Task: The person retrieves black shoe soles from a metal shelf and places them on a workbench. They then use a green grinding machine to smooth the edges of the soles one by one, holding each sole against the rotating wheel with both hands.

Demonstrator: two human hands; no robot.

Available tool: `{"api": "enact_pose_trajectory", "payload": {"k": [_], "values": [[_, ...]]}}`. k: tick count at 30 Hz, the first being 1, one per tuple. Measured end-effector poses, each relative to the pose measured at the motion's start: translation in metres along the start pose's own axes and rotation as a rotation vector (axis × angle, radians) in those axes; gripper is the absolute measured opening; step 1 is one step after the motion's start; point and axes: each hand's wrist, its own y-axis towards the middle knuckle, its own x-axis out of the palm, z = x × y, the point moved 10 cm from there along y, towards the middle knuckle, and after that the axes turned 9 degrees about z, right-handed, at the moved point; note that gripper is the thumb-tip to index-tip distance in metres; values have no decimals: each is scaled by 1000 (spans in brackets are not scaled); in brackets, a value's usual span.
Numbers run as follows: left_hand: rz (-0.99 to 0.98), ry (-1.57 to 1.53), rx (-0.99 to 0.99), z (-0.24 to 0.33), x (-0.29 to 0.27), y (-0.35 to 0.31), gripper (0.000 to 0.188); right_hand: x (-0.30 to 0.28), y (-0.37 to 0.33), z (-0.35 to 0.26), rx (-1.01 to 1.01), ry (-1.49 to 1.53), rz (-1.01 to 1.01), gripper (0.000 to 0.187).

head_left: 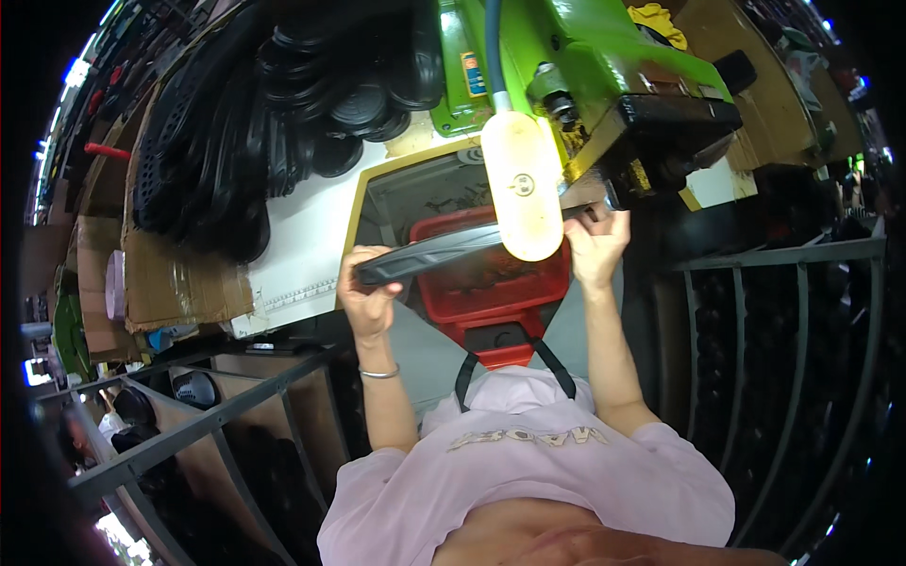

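In front of me a long, thin black molded piece is held up, seen nearly edge-on. My left hand is closed round its left end, thumb below and fingers above. At the other end my right hand has its thumb and fingers bent up by the machine. The lit oval lamp head hides part of the piece near that hand. A green machine with a dark working head stands beyond. Below the piece is a red tray with dark scraps in it.
A heap of black molded parts covers the left of the white tabletop, beside a cardboard box. Metal racks stand to my left and right. Yellow cloth lies behind the machine.
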Motion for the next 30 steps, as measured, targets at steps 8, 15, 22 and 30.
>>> {"api": "enact_pose_trajectory", "payload": {"k": [8,15,22,30], "values": [[-161,393,-168,-66,-45,12,37,14,-24,-29,-519,-430,143,68],[-381,855,208,-58,118,0,31,39,-32,-65,-779,-627,62,51],[-128,451,186,-65,145,-22,25,-28,-11,68,50,-207,74,46],[118,219,48,-99,124,-45,27,-72,-99,213,1005,553,96,62]]}}
